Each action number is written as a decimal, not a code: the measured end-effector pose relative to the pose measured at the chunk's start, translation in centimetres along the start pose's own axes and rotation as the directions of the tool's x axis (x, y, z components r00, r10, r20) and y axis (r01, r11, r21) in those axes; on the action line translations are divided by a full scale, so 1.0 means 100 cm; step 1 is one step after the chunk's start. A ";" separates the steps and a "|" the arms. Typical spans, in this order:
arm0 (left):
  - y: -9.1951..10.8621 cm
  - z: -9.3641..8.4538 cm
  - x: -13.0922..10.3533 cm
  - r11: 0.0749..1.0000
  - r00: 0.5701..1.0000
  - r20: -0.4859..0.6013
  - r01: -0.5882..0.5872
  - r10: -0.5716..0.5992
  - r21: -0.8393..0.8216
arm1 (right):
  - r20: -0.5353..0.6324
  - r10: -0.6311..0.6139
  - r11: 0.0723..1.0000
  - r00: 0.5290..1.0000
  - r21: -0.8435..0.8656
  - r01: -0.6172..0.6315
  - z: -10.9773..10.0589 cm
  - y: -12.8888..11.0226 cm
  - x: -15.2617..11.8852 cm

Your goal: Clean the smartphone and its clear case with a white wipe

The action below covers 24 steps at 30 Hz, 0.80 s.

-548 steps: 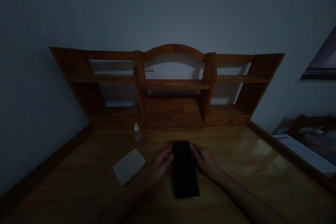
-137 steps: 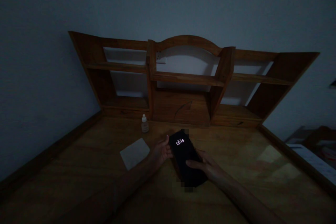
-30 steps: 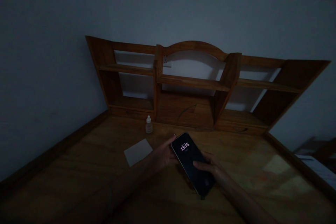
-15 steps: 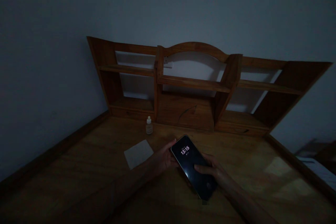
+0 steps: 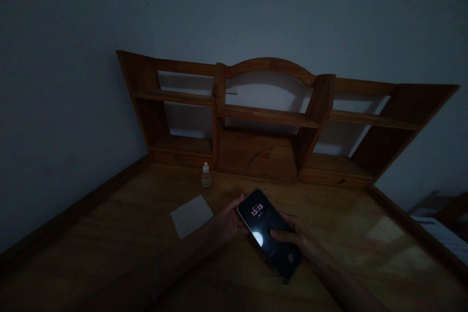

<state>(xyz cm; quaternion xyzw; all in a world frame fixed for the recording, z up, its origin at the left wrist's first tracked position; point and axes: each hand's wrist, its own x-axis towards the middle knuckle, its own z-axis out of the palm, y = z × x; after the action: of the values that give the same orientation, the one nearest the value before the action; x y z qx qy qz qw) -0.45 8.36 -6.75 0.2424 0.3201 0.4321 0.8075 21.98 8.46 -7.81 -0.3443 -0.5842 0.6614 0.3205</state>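
Observation:
A black phone (image 5: 268,229) shows 13:15 on its dark screen and has a bright round reflection at its left edge. My left hand (image 5: 230,222) holds the upper left side of the phone, its fingers partly hidden beneath it. On the other side, my right hand (image 5: 294,234) grips the phone with the thumb lying across the screen. A pale, flat square sheet (image 5: 192,215) lies on the wooden desk beside my left forearm. Behind the sheet stands a small clear bottle (image 5: 206,178) with a white cap.
A wooden shelf unit (image 5: 268,115) with several compartments stands along the back of the desk (image 5: 124,209). Behind it, a wall socket (image 5: 231,88) shows through the middle opening. White papers or a similar item (image 5: 440,234) lie beyond the desk's right edge.
A bright round reflection has appeared on the phone screen. The view has shifted slightly, while both hands keep the same hold.

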 end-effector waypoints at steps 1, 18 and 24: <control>0.000 -0.001 0.000 1.000 1.000 0.008 -0.006 0.006 0.000 | 0.001 0.001 1.000 1.000 0.006 -0.001 0.000 0.000 0.000; -0.001 0.002 0.001 0.999 0.999 -0.018 -0.038 0.039 0.032 | 0.009 0.062 0.991 0.998 0.122 -0.063 0.004 -0.002 0.000; -0.004 -0.004 0.004 0.997 0.997 -0.020 -0.075 0.076 0.023 | 0.021 0.031 0.988 0.999 0.151 -0.034 0.003 0.002 0.000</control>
<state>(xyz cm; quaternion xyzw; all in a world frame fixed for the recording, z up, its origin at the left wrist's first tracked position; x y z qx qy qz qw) -0.34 8.53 -7.38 0.2588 0.3241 0.4612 0.7844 21.70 8.29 -7.98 -0.3221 -0.5296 0.7122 0.3294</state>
